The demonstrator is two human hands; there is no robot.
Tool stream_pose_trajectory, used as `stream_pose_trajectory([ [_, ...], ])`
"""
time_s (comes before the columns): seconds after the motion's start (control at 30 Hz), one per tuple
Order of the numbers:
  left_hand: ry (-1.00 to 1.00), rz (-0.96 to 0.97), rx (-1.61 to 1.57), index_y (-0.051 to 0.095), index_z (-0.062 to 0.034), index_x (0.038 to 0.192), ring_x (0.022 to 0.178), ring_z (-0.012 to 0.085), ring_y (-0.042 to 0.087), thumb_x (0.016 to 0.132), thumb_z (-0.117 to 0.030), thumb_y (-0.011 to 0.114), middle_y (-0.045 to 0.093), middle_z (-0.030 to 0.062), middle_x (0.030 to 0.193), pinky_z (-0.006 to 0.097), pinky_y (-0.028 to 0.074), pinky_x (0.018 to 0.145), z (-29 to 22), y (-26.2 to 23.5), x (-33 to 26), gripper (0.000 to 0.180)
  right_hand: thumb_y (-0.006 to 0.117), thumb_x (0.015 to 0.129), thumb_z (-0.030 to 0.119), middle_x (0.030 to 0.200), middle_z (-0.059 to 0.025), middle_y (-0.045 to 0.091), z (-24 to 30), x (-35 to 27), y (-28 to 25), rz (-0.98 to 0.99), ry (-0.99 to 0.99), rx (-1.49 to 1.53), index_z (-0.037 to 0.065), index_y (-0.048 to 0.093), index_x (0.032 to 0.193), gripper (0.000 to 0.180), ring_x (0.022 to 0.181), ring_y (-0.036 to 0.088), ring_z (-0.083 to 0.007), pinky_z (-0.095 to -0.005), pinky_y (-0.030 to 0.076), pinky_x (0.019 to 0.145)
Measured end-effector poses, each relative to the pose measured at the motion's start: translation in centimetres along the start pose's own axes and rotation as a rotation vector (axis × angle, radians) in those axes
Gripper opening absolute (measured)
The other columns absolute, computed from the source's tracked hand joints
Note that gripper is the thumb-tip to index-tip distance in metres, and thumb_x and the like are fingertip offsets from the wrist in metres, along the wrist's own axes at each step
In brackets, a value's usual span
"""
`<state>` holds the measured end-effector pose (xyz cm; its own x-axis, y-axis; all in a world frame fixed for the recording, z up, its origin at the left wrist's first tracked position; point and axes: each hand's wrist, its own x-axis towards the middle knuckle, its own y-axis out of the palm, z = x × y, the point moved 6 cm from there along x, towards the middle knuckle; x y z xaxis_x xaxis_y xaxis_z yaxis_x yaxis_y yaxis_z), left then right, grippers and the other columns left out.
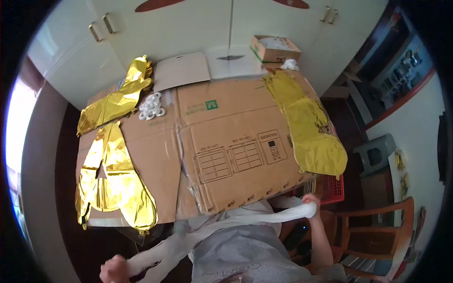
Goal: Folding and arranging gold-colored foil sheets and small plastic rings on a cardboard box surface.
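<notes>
- White foil balloon: long, limp, uninflated; stretched across the lower centre of the frame, below the near edge of the table, in front of the person's grey shirt.
- Left hand: lower left of the frame; fingers closed on one end of the white foil balloon.
- Right hand: lower right of centre; fingers curled tight on the other end.
- Step in hand, as judged: pulling the balloon out flat between both hands. The next move calls for a steady two-ended hold while it is lifted over the table edge.
- Flattened cardboard box: covers the tabletop, centre.
- Gold foil balloons: two on the left, one on the right.
- Cluster of white rings: upper left of centre.
- Small open carton: top centre.
- Red basket and wooden chair: lower right.
</notes>
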<state>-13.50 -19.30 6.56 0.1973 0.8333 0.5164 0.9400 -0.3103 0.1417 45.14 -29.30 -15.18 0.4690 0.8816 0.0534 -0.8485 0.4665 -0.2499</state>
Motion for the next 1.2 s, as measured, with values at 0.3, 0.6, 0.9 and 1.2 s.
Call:
stream_pose_trajectory([
  [0.3,-0.831,-0.296,0.846,0.060,0.0008,0.081,0.068,0.0125,0.057,0.078,-0.012,0.062,0.061,0.0089,0.069,0.031,0.045,0.060,18.5,-13.5,-15.8,0.013,0.055,0.076,0.012,0.101,-0.0159,0.063,-14.0,-3.8,1.1,0.643,0.339,-0.996,0.007,0.061,0.104,0.029,0.094,0.061,-0.0282,-0.0358,0.048,0.079],
  [0.6,-1.122,-0.066,1.205,0.061,-0.0066,0.096,0.093,0.0418,0.056,0.076,-0.024,0.056,0.062,0.0236,0.093,0.049,0.047,0.077,32.6,-16.7,-31.1,0.027,0.053,0.077,0.014,0.115,-0.0185,0.054,-21.0,-9.7,3.3,0.972,0.295,-1.147,0.006,0.053,0.115,0.039,0.102,0.055,-0.0347,-0.0413,0.046,0.086],
  [0.9,-0.831,-1.094,0.521,0.054,-0.0038,0.107,0.088,0.0154,0.057,0.085,-0.014,0.051,0.058,0.0054,0.098,0.031,0.048,0.070,27.8,-20.3,-22.3,0.024,0.056,0.078,0.025,0.096,-0.0227,0.060,1.5,1.1,13.0,0.628,-0.134,-1.021,0.004,0.058,0.102,0.032,0.090,0.057,-0.0391,-0.0461,0.046,0.081],
  [1.2,-0.250,-1.208,0.422,0.050,-0.0064,0.104,0.089,0.0175,0.058,0.088,-0.020,0.049,0.056,0.0060,0.098,0.032,0.050,0.075,22.6,-21.2,-22.5,0.021,0.056,0.079,0.027,0.089,-0.0212,0.062,3.7,1.3,15.7,0.666,-0.132,-1.081,0.001,0.062,0.093,0.031,0.085,0.059,-0.0378,-0.0454,0.047,0.076],
])
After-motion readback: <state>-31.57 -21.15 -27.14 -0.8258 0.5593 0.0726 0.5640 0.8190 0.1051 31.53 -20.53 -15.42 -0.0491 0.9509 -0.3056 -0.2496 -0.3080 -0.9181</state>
